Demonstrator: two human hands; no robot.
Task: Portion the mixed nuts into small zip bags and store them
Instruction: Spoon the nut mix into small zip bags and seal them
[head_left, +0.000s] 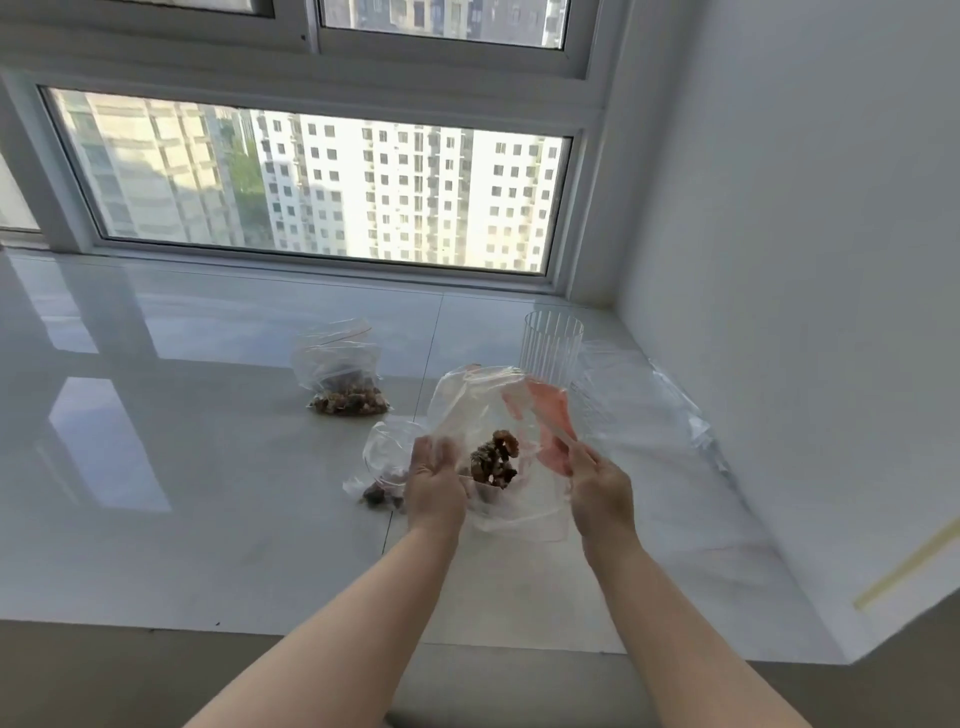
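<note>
Over the glossy white sill (208, 467) below the window (322, 182), both hands are up on a clear zip bag (488, 415) with a red seal strip. The left hand (435, 480) grips the bag's left side, fingers curled into the plastic. The right hand (597, 486) pinches the right edge, fingers together on the film by the red strip. Inside the bag, between the two hands, sits a small clump of brown nuts (493, 460).

Just left of the left hand, a second little bag (387, 467) lies on the sill with a few dark nuts at its bottom; its mouth is puffed open. Farther back and to the left, a third bag (343, 374) rests with a fuller heap of nuts in its lower end.

Behind the held bag, to the right, a ribbed clear glass (551, 351) stands upright. Right of it, a larger sheet of clear plastic (639, 400) sprawls toward the white wall (805, 260); whether it touches the glass, I cannot tell.
</note>
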